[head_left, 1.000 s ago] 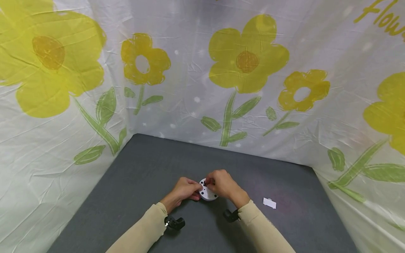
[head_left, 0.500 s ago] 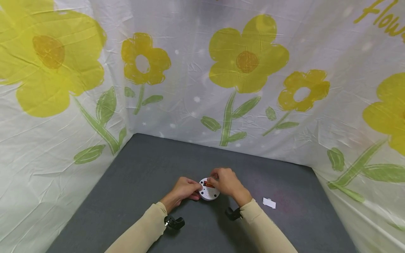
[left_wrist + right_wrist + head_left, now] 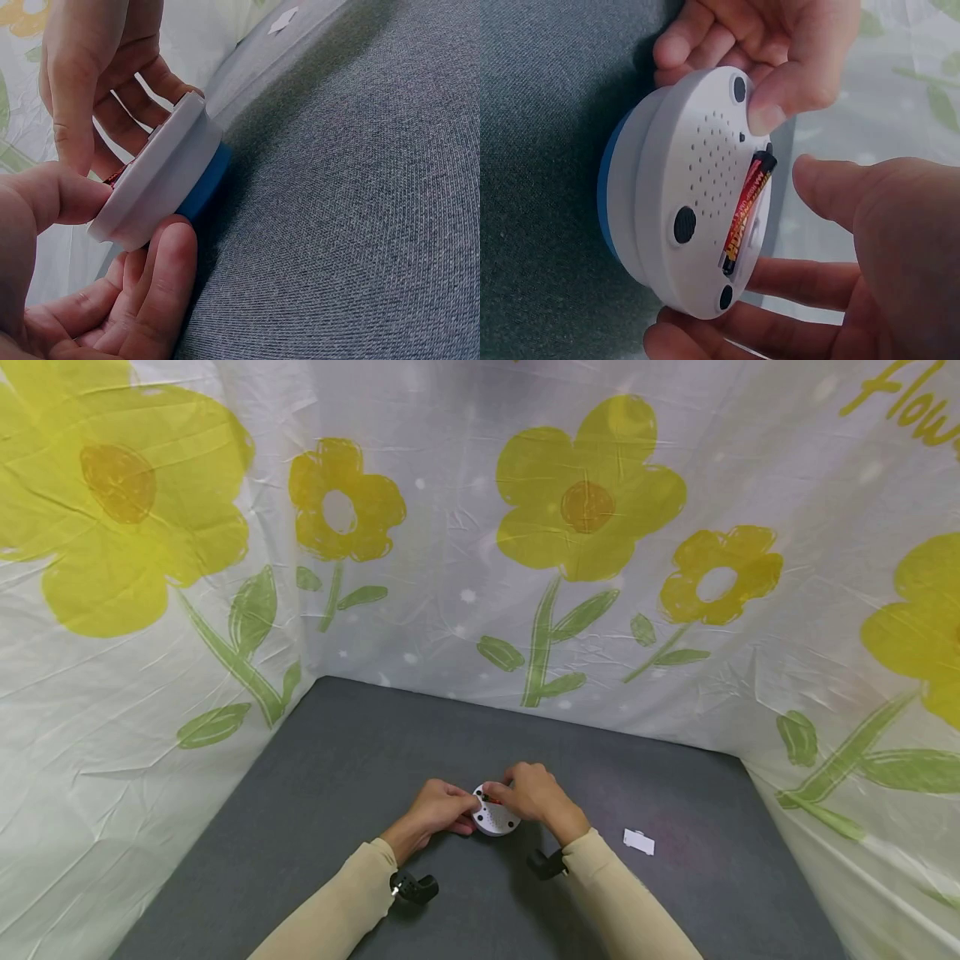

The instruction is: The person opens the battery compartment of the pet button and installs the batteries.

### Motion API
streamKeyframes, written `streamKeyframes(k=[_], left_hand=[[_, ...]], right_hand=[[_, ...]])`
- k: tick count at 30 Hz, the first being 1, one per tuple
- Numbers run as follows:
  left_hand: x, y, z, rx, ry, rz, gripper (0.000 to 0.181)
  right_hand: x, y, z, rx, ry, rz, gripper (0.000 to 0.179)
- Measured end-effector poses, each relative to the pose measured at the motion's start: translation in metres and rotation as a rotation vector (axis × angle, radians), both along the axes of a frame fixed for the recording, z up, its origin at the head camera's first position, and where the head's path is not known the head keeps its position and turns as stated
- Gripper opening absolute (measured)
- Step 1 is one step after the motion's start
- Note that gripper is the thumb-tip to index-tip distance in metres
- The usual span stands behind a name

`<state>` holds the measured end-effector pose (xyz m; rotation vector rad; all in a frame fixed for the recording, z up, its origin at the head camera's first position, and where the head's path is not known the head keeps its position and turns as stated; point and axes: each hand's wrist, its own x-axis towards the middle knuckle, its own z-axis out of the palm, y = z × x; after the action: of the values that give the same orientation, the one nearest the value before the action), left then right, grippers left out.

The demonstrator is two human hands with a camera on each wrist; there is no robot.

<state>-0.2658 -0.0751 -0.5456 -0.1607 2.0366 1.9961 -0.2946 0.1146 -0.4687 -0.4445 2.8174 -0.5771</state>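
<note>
A round white device with a blue lower part lies on the table, its perforated face with black feet turned up. My left hand pinches its near-left rim, thumb on the face and fingers against the side. In the right wrist view a red and black battery sits at a slant in the recess of that face, one end raised. My right hand is at the far right side of the device. Its fingers touch the rim, while the thumb hovers just off the battery's raised end.
A small white rectangular cover with tabs lies on the dark grey table to the right of the hands. Flower-printed cloth hangs around the table's back and sides. Each wrist wears a black camera mount.
My right fingers had been pinching over the recess; they then drew back to the right, uncovering the battery. Now the right thumb has come back over the recess. The left hand stays put.
</note>
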Motion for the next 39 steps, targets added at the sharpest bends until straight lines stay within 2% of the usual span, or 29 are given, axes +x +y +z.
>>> streamKeyframes(k=[16, 17, 23, 24, 29, 30, 32, 36, 39], left_hand=[[0.001, 0.0, 0.0, 0.01, 0.001, -0.005, 0.021], [0.001, 0.0, 0.0, 0.01, 0.0, -0.005, 0.021], [0.002, -0.001, -0.001, 0.001, -0.01, 0.005, 0.021], [0.002, -0.001, -0.001, -0.003, -0.009, 0.006, 0.021], [0.001, -0.001, 0.001, 0.001, -0.004, 0.005, 0.02], [0.001, -0.001, 0.002, 0.001, -0.004, 0.005, 0.02], [0.001, -0.002, 0.002, 0.002, -0.003, 0.005, 0.02], [0.001, -0.002, 0.001, 0.009, -0.004, 0.005, 0.021], [0.0, -0.002, 0.001, 0.017, 0.0, 0.005, 0.023]], right_hand=[[0.0, -0.004, -0.007, -0.009, 0.033, -0.041, 0.039], [-0.008, 0.002, -0.021, -0.024, 0.062, -0.019, 0.043], [-0.006, -0.002, -0.024, -0.032, 0.08, -0.032, 0.041], [-0.001, -0.008, -0.014, -0.018, 0.059, -0.056, 0.036], [-0.033, 0.002, -0.056, 0.04, 0.111, -0.034, 0.036], [-0.035, 0.003, -0.058, 0.045, 0.119, -0.029, 0.038], [-0.033, 0.004, -0.055, 0.024, 0.12, -0.031, 0.039], [-0.008, -0.003, -0.022, -0.05, 0.094, -0.06, 0.041], [0.002, -0.005, -0.011, -0.05, 0.102, -0.065, 0.039]])
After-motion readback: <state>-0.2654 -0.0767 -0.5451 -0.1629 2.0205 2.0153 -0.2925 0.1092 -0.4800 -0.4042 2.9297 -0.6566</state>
